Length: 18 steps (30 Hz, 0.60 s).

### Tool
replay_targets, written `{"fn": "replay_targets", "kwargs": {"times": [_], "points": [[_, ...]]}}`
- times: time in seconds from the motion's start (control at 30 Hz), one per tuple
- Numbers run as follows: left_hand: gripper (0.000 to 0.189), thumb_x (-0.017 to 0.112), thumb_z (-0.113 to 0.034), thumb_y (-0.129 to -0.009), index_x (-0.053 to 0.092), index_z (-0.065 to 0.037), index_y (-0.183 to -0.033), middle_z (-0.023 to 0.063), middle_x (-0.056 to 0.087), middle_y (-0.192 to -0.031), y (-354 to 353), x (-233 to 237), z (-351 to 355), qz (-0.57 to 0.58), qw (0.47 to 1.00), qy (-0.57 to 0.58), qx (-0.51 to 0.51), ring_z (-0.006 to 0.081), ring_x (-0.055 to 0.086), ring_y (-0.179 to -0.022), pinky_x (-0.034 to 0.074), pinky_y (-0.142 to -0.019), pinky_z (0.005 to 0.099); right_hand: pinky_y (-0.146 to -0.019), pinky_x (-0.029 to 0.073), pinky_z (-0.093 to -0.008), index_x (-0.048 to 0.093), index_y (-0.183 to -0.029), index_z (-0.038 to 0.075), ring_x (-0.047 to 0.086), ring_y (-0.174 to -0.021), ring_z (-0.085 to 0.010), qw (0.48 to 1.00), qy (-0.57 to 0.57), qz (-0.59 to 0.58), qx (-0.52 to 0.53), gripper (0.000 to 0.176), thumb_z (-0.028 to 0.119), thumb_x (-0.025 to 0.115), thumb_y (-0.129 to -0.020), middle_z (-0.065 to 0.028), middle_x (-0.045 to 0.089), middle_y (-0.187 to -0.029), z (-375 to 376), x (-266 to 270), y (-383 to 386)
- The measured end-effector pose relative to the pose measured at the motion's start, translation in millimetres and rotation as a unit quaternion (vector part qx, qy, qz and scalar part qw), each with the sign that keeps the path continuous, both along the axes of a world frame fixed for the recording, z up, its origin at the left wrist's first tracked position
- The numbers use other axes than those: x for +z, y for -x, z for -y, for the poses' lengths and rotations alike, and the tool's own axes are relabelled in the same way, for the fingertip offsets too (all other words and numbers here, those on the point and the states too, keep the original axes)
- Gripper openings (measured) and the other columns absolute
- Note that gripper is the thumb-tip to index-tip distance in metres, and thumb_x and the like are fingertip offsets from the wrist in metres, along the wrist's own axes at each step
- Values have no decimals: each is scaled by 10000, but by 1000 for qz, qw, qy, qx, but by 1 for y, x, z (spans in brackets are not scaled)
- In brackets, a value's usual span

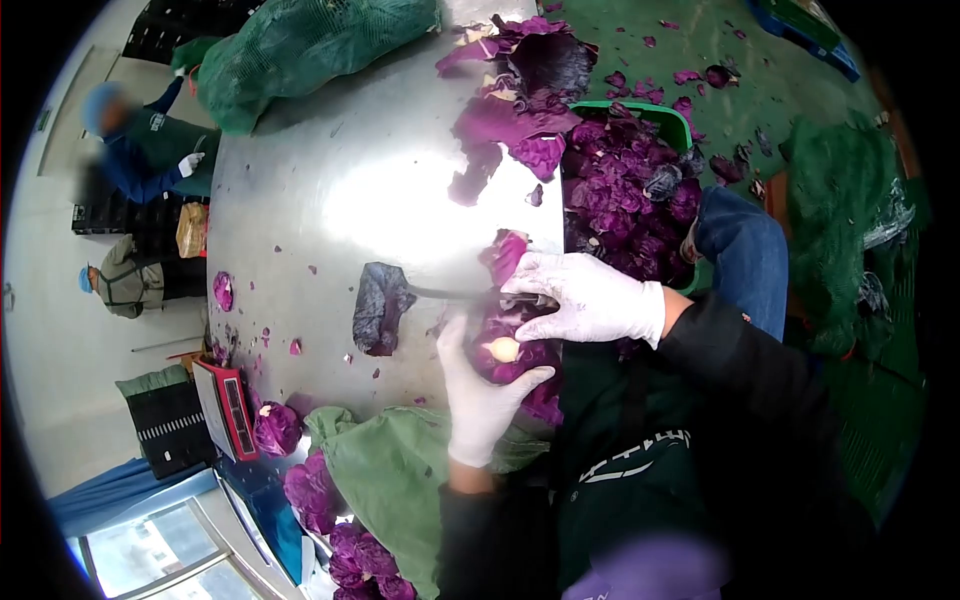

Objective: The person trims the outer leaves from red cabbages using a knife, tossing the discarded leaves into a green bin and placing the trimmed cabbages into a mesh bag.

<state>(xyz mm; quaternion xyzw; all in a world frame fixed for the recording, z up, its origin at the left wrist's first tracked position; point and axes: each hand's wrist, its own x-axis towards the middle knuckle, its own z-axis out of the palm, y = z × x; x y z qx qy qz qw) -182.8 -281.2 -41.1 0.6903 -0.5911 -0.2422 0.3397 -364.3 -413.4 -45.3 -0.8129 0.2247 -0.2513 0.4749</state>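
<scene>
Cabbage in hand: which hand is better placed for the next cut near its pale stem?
Probably right: the right hand holds the knife close to the stem, while the left hand cups the cabbage and seems better kept steadying it.

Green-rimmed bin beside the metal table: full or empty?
Full, at least at the top: purple cabbage leaves crowd the green-rimmed bin up to its visible rim. Its depth is hidden.
</scene>
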Motion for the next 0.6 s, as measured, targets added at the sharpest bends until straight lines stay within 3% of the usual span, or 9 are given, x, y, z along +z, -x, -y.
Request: {"fn": "replay_targets", "kwargs": {"times": [0.1,0.2,0.23,0.37,0.4,0.5,0.57,0.6], "points": [[1056,953,-162,-588,351,2,-1440,177,472,-1334,-5,5,5,-6,999,-23,-33,281,507,-1231,417,-1059,386,-809,541,-408,661,-1066,6,664,-913,-327,998,58,-35,-2,361,306,671,-865,-161,636,-955,3,7,5],[1031,948,-167,-599,370,-2,-1437,183,451,-1368,-6,5,12,2,997,-42,-61,306,473,-1274,391,-1088,407,-722,550,-419,641,-1002,19,658,-795,-349,991,80,-109,-1,263,235,695,-863,-148,632,-918,-3,19,6],[1024,948,-171,-601,378,-5,-1435,187,435,-1387,-5,6,13,1,996,-52,-66,329,443,-1302,367,-1111,427,-686,538,-429,628,-954,32,642,-752,-352,991,112,-69,-19,223,222,693,-857,-144,624,-882,-7,12,7],[1002,940,-170,-614,388,-8,-1435,204,411,-1421,-8,10,13,21,991,-50,-121,363,398,-1351,330,-1146,458,-716,537,-449,658,-931,2,654,-758,-394,998,60,-28,20,252,238,674,-844,-203,641,-806,0,4,18],[1002,939,-167,-614,387,-7,-1435,201,415,-1417,-8,12,14,24,991,-43,-123,362,397,-1353,330,-1146,456,-723,536,-444,660,-943,-3,653,-761,-397,998,-4,-58,40,247,221,669,-839,-207,646,-811,4,7,21],[1004,936,-156,-613,384,-12,-1439,195,420,-1409,-11,13,16,-8,993,-47,-112,363,402,-1349,333,-1144,450,-726,540,-423,688,-979,2,688,-779,-344,998,-54,-34,-15,239,192,648,-841,-205,681,-841,14,4,30],[1000,933,-148,-610,383,-32,-1437,192,422,-1399,-18,6,15,-109,988,-91,-66,373,407,-1335,333,-1141,452,-765,560,-393,700,-1038,21,705,-826,-310,973,-162,-150,-61,297,264,671,-869,-173,696,-876,21,5,37],[1009,927,-138,-617,369,-28,-1450,194,397,-1413,-21,7,18,-63,990,-82,-100,354,401,-1345,338,-1142,436,-786,564,-385,702,-1066,31,707,-868,-300,965,-178,-180,-67,332,302,686,-875,-163,703,-929,23,15,37]]}}
